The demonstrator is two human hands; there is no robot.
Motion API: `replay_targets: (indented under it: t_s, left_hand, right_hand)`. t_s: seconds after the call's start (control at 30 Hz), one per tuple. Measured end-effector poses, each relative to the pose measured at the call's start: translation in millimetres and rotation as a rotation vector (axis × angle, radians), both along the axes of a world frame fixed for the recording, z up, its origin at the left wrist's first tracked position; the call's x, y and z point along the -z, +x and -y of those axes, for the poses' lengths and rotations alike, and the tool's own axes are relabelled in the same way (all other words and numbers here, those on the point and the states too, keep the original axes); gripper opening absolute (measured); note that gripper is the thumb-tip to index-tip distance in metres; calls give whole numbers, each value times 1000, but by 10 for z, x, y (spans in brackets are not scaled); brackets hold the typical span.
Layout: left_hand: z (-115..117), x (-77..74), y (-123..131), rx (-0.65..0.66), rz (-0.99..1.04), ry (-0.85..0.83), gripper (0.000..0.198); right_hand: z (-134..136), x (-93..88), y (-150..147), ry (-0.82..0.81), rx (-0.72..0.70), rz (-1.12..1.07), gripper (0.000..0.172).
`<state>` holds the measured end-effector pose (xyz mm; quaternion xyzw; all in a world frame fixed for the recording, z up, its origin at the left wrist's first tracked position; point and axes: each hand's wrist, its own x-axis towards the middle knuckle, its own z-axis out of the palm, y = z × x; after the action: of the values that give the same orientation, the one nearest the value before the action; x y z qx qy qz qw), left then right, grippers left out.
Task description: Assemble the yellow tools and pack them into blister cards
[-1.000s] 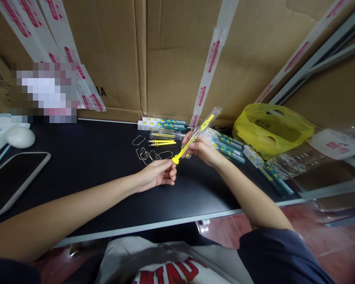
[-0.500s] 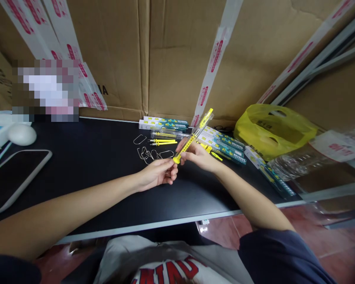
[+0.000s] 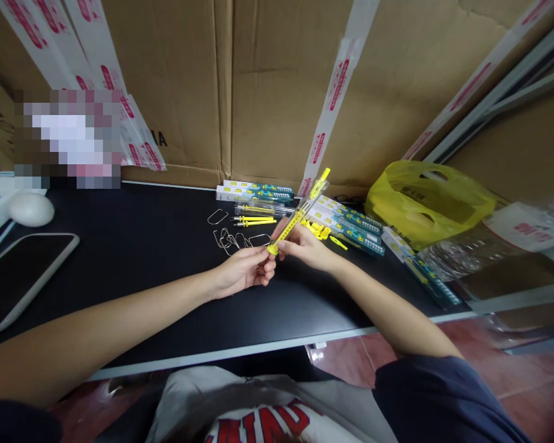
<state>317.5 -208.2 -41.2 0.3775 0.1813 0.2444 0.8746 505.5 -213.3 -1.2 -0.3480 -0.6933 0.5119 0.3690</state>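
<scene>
My left hand [image 3: 245, 272] pinches the lower end of a long yellow tool [image 3: 290, 225] that sits partly inside a clear plastic sleeve [image 3: 312, 195]. My right hand [image 3: 305, 245] grips the sleeve a little higher up, fingers closed round it. The tool slants up and to the right above the black table [image 3: 133, 258]. Just behind my hands lie several bent wire clips [image 3: 233, 239], two loose yellow tools [image 3: 253, 220] and small yellow parts [image 3: 319, 229].
Teal and yellow packaged tools [image 3: 351, 224] lie in rows at the back. A yellow plastic bag [image 3: 425, 200] and clear wrapping [image 3: 457, 255] sit at the right. A tablet [image 3: 16, 274] and a white mouse [image 3: 31, 209] are at the left. Cardboard boxes [image 3: 268, 86] wall the back.
The clear sleeve has slid down along the yellow tool, so the tool's yellow tip now pokes out at the top. Small yellow parts have come into view behind my right hand.
</scene>
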Motion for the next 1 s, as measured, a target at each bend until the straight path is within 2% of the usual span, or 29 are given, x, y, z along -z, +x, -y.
replay_targets:
  t_s: [0.27,0.37,0.47,0.57,0.67,0.9,1.0]
  left_hand:
    - [51,-15,0,-52,-24,17,14]
    - [51,-67,10,-33,-100,48,22]
    - [45,-98,23,-23,-198,160,36]
    - [38,-93,32,-75,-309,307,43]
    - [43,-95,37,-134,-367,339,43]
    - [74,-172,22,-184,-298,334,44]
    - [44,-174,14,-210,-264,340,38]
  right_hand:
    - [28,64,-45,-10,17,5,35]
    - [21,67,-54,5,36,23,35]
    - [15,85,-76,17,83,32,37]
    - [6,122,-103,18,99,25,37]
    - [-15,157,-124,37,109,-14,37]
    - [-26,165,-168,60,154,-20,38]
    - [-34,153,-155,84,172,-6,37]
